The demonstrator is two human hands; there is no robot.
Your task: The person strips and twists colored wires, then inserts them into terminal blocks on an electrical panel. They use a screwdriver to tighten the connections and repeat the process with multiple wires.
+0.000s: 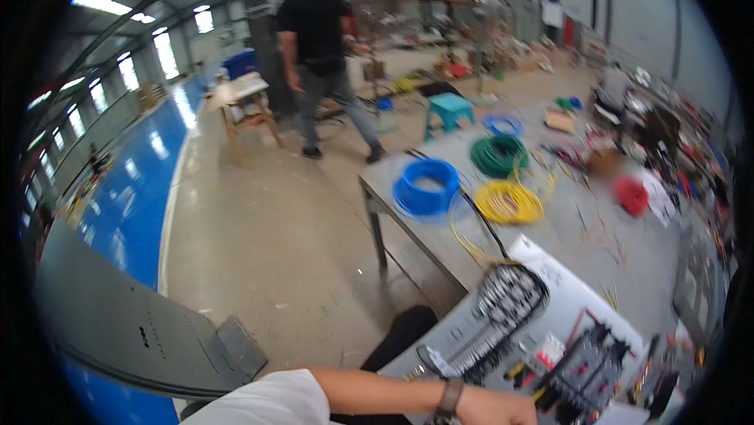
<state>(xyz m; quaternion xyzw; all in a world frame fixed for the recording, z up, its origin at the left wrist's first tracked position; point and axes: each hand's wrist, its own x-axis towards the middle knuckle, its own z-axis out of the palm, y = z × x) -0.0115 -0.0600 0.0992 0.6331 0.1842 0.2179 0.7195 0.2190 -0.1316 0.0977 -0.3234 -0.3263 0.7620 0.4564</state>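
My left forearm crosses the bottom of the view in a white sleeve, with a watch (450, 395) at the wrist. My left hand (496, 408) is low over a grey metal mounting plate (463, 319), beside the electrical parts fixed on it. Its fingers are cut off by the lower edge, so what they hold, if anything, is hidden. On the plate sit a white circuit breaker (546, 353), larger black switchgear (589, 366) with red and yellow wires, and a long row of dark terminals (503, 307). My right hand does not show.
The plate lies at the near end of a grey table (573, 260). Coils of blue wire (426, 187), green wire (499, 156) and yellow wire (509, 203) lie beyond it. A person (318, 56) in black walks past a teal stool (449, 111). A grey panel (118, 315) stands at left.
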